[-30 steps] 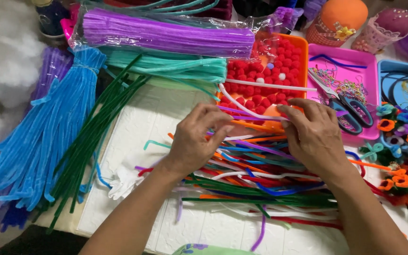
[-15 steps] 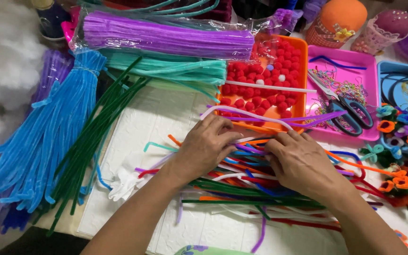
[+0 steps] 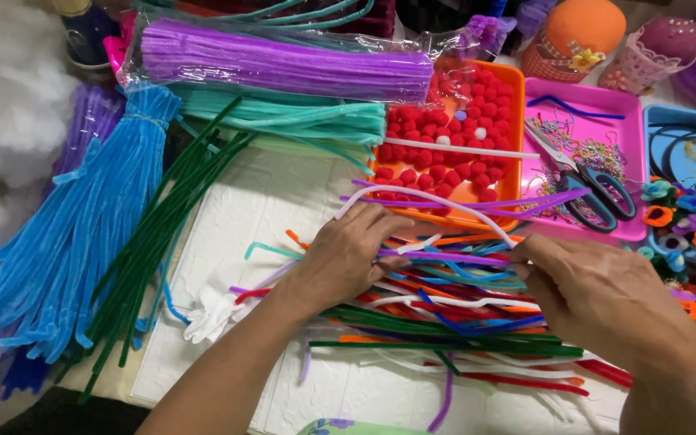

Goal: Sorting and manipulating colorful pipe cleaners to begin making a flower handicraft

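My left hand [image 3: 346,250] and my right hand [image 3: 598,294] hold a purple pipe cleaner [image 3: 445,258] stretched level between them, each pinching one end. Below it lies a heap of loose pipe cleaners [image 3: 445,322] in green, orange, white, blue and red on a white embossed mat [image 3: 243,209]. A white pipe cleaner [image 3: 428,197] and more purple ones [image 3: 525,201] arch over the front rim of the orange tray [image 3: 514,129] of red pom-poms, just beyond my fingers.
Bundles of blue [image 3: 74,234], dark green [image 3: 163,234], teal [image 3: 283,117] and bagged purple [image 3: 283,60] pipe cleaners lie at left and back. A pink tray [image 3: 598,101] holds scissors [image 3: 590,181]. Small pipe-cleaner flowers [image 3: 690,242] crowd the right edge.
Both hands dropped from the orange tray's rim to the heap. My right hand then moved right, drawing a purple pipe cleaner taut. The white one was let go.
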